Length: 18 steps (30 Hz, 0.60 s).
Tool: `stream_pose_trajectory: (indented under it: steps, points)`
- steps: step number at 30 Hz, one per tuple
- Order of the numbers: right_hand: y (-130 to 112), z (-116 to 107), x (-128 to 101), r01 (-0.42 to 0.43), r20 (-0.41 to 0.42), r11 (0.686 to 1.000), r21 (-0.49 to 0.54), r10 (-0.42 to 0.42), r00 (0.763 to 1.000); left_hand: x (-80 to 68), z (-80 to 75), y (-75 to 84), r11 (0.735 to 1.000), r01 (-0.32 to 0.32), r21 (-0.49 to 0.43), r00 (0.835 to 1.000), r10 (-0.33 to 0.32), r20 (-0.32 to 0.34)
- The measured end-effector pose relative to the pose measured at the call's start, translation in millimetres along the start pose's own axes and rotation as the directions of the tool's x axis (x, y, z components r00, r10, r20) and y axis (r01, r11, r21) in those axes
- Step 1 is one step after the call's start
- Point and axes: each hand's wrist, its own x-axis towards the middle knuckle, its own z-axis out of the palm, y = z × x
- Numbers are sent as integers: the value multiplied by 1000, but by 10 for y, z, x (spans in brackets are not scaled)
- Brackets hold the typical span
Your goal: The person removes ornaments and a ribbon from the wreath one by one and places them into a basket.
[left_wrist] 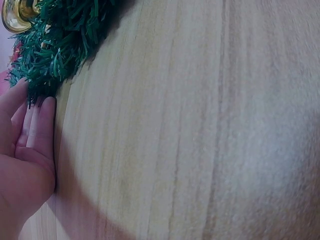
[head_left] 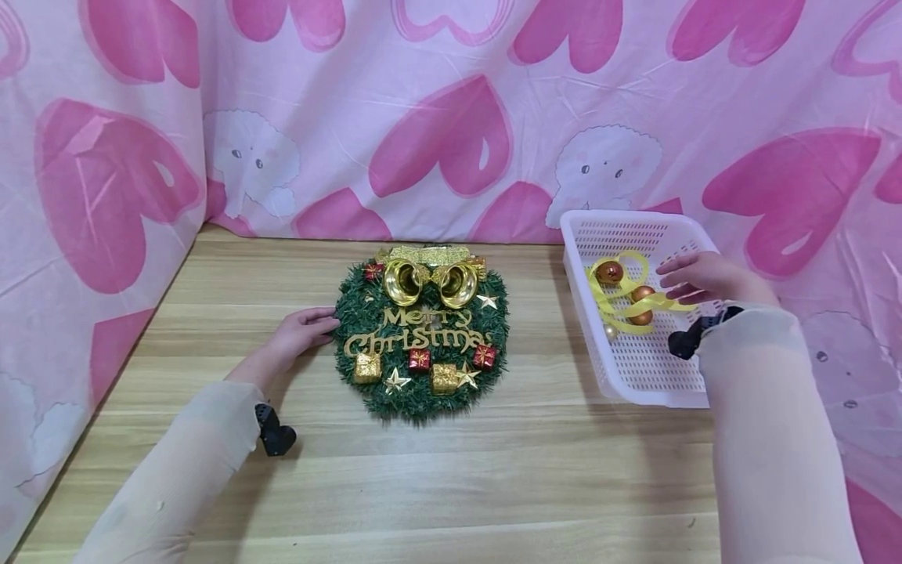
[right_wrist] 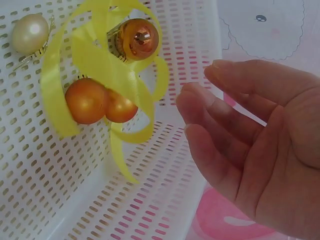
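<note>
Right grip (head_left: 698, 278) over basket (head_left: 637, 227)

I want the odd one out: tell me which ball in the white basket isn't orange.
The small pale gold ball, lying apart at the far end of the white plastic basket; the three others are shiny orange, tangled in the yellow ribbon.

One wreath (head_left: 421, 345) is lying by the left hand (head_left: 301, 332), showing two bells (head_left: 431, 283), three red and two gold parcels (head_left: 419, 359) and four stars (head_left: 397, 381) (small ones, hard to count). One basket (head_left: 637, 368) is sitting under the right hand (head_left: 705, 277), holding three orange baubles (right_wrist: 86, 100), one pale bauble (right_wrist: 29, 33) and one ribbon (right_wrist: 100, 55).
</note>
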Motion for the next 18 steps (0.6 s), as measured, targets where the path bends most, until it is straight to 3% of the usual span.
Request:
stream_pose_trajectory:
  steps: [10, 18]
  points:
    - [-53, -29, 13, 5, -1, 999, 47, -5, 1000, 24, -8, 1, 1000, -6, -16, 1000, 6, -4]
    - [-117, -9, -4, -47, -85, 998, 50, 51, 995, 29, -22, 61, 1000, 23, 1, 1000, -23, 11]
